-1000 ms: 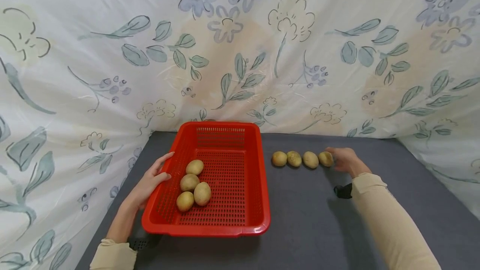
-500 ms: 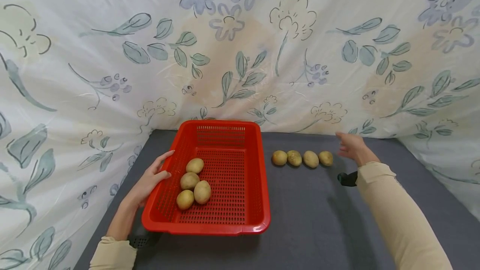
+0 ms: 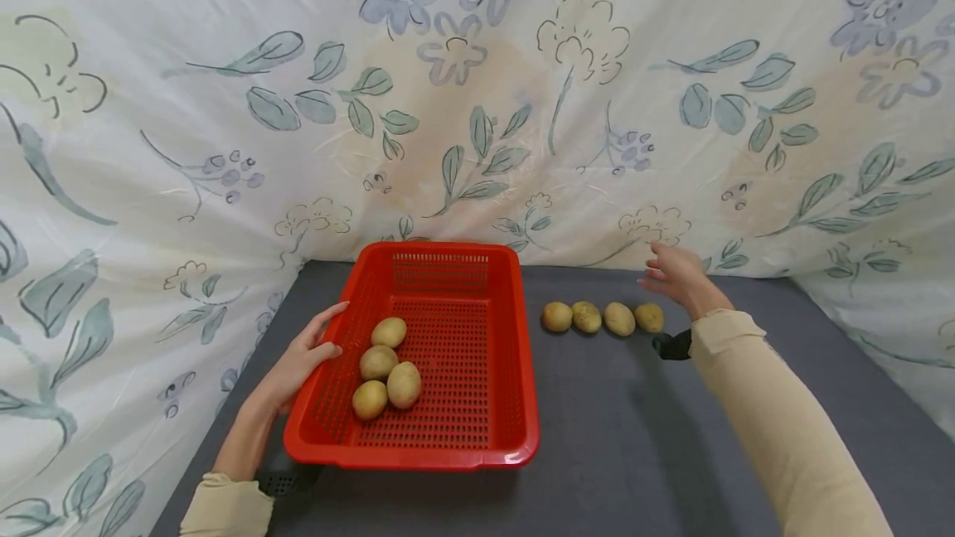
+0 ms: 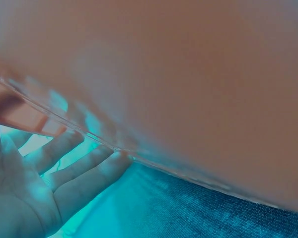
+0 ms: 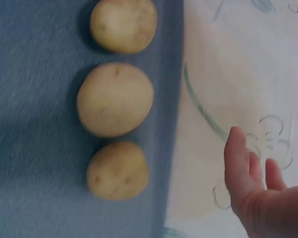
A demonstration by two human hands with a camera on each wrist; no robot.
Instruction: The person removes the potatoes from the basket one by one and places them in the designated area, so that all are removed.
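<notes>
A red plastic basket [image 3: 477, 458] with a perforated floor stands at the left, several potatoes [image 3: 404, 385] lying loose in its left half. My left hand [image 3: 294, 369] holds the basket's left rim, thumb over the edge and fingers along the outer wall; the left wrist view shows those fingertips [image 4: 121, 159] at the wall. To the right of the basket, several potatoes [image 3: 618, 319] form a row on the table. Above the right end of that row is my right hand [image 3: 681, 276], fingers loosely spread and nothing in them. In the right wrist view this hand [image 5: 268, 203] is apart from the potatoes [image 5: 116, 99].
The dark grey tabletop [image 3: 597, 437] extends in front of the row and to the right. A flowered cloth [image 3: 567, 106] hangs behind the table and along both sides.
My right hand has left the rightmost potato, rising and moving back, then shifting left over the row's end. The potatoes, basket and left hand stay put.
</notes>
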